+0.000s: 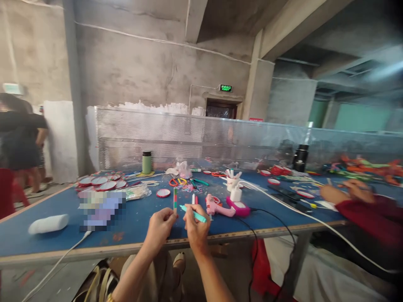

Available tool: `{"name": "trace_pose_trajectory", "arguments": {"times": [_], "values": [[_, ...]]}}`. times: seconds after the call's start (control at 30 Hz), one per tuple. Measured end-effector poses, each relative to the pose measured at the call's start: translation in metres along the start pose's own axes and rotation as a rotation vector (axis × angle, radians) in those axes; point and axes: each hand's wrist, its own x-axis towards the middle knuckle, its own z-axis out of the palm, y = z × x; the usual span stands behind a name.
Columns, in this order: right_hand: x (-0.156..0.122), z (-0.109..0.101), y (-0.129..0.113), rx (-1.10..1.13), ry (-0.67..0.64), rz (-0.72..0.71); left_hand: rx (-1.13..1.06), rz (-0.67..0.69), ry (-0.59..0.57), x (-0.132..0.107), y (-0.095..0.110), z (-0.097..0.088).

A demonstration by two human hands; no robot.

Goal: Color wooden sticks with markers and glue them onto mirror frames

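Note:
Near the table's front edge, my left hand [160, 227] pinches the lower end of a narrow flat stick [175, 199] banded in green and red, which stands upright. Close on its right, my right hand [197, 224] is closed around a turquoise marker pen [199, 216]. The pen's tip points left, toward the stick; whether they touch I cannot tell. Just behind my right hand lie a white pen and a red pen [197, 199]. To the right rests a pink glue gun [217, 207] beside a magenta stand [238, 207].
Scissors [177, 181], green pliers [200, 183], a white cup of pens [233, 181] and a green bottle [146, 162] stand or lie farther back. Round red-rimmed pieces [99, 181] and a phone [105, 209] are left. Cables cross the right side, where a person in red sleeves [362, 209] sits.

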Motion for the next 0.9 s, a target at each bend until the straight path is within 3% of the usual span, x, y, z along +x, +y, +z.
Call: {"name": "trace_pose_trajectory", "arguments": {"times": [0.33,0.6,0.9], "values": [[-0.004,0.002,-0.004,-0.072,0.049,0.007,0.030,-0.074,-0.065,-0.007,0.005,-0.006],[-0.001,0.003,-0.003,-0.031,0.038,0.007,0.009,-0.035,-0.036,-0.006,0.007,-0.006],[0.002,0.002,0.001,-0.011,0.004,0.051,-0.097,-0.152,-0.004,0.013,0.004,0.002]]}}
